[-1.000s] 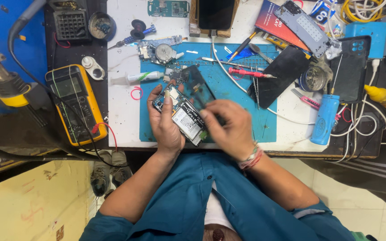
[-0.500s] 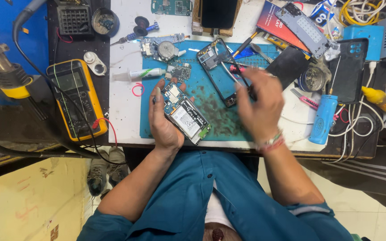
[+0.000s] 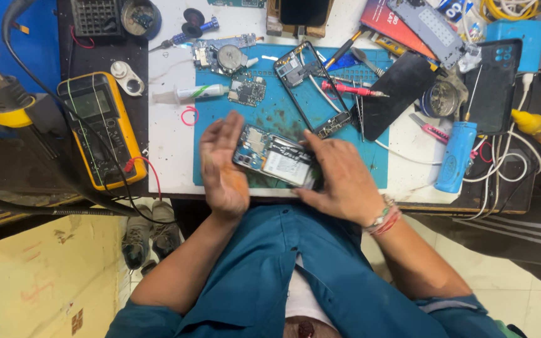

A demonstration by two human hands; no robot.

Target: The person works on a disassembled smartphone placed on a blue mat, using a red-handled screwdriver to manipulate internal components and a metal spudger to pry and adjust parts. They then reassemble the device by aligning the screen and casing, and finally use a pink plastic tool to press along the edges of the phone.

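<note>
I am gripping the light, fragile opened phone by its edges, right hand clasping, left hand open-palmed beside it.

Both forearms reach forward, bare below rolled blue sleeves, the left hand held edge-up with fingers straight and together, the right hand palm-down with fingers curled, a beaded band at its wrist.

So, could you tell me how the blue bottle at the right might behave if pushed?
The blue bottle lies on its side and looks round, so it would probably roll. It rests among white cables, which may snag it. It seems rigid, likely plastic.
</note>
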